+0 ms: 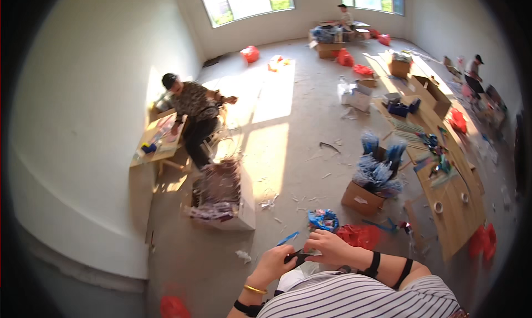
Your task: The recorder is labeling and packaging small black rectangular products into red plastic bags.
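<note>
In front of my striped shirt, both hands are close together. The fingers of my left hand [271, 264] are closed on one end of a small black object [299, 257], whose kind I cannot make out. My right hand [328, 248] pinches its other end. A narrow blue strip [288, 238] sticks up just beyond my left fingertips; whether it is held is unclear. Beyond my right hand, a blue bag or basket [323, 220] with small mixed items sits beside a red plastic bag [359, 236].
Ahead left stands an open carton [244, 204] of purplish packs; a person [194, 110] sits behind it at a small table [143, 153]. To the right are a carton [360, 200] of blue-wrapped bundles and a long wooden table [451, 210] with tape rolls. Scraps litter the floor [288, 176].
</note>
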A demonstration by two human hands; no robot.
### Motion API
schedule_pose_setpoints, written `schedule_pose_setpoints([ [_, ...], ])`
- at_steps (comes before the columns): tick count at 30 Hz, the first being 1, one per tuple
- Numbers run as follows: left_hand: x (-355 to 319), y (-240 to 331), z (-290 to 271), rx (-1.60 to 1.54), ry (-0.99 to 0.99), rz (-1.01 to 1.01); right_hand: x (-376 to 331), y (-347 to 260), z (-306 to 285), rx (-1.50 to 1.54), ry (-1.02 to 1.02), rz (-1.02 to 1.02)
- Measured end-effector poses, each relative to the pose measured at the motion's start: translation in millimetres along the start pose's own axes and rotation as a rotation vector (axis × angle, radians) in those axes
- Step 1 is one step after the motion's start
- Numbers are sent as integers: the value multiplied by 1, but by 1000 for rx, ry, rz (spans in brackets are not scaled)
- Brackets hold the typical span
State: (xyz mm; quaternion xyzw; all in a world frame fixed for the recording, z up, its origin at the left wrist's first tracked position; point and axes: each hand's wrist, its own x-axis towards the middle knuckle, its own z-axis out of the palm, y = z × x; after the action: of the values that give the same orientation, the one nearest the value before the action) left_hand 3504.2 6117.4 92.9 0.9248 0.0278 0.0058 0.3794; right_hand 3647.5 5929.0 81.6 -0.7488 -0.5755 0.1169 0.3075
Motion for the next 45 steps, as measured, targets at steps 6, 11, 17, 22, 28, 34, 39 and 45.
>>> schedule_pose_setpoints([
  [6,88,-61,-72,-191,-190,20,106,15,2,-7,72,-15],
  [11,163,-112,-106,-218,-361,125,166,35,-14,-24,154,128],
  [17,261,-151,-133,-326,-444,156,238,100,-32,-134,332,43],
  [22,358,-208,-149,-402,-471,147,312,175,-54,-105,381,24],
  [28,494,-232,-181,-496,-559,38,398,275,-116,-48,359,-53],
  [34,606,-214,-231,-496,-487,12,472,342,-188,-150,283,-40],
  [39,701,-251,-262,-524,-665,-62,537,388,-227,-162,332,-50],
  [45,824,-278,-310,-563,-577,253,622,446,-281,-227,363,-89],
])
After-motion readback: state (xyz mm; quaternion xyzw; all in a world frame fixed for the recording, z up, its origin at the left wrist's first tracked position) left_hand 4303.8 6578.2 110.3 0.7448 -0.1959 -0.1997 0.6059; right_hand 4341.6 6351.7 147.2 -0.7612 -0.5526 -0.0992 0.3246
